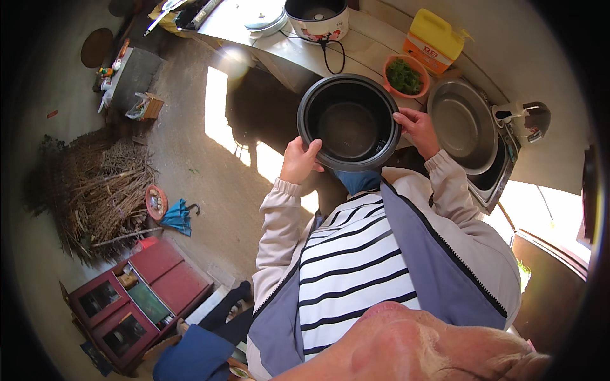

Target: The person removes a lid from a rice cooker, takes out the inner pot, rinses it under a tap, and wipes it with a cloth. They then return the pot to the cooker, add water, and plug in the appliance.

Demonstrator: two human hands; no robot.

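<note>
Between my two hands is a dark, round rice cooker inner pot (350, 126), its open top facing the camera. My left hand (301, 159) grips the lower left rim, thumb on top. On the right side of the rim, the fingers of my right hand (418, 127) pinch the edge. The bottom of the pot shows a dull film or a little liquid; I cannot tell which. Beyond it, a white rice cooker body (318, 24) with a floral print stands on the tiled counter (364, 40). Its lid (264, 20) lies to the left of the body.
At right, a steel basin (461, 125) sits over the sink near a faucet (536, 119). An orange bowl of leafy greens (405, 77) and a yellow detergent jug (434, 40) stand behind. Leftward are a brushwood pile (107, 190), a blue umbrella (177, 218) and a red cabinet (162, 271). Another person's leg (190, 352) shows below.
</note>
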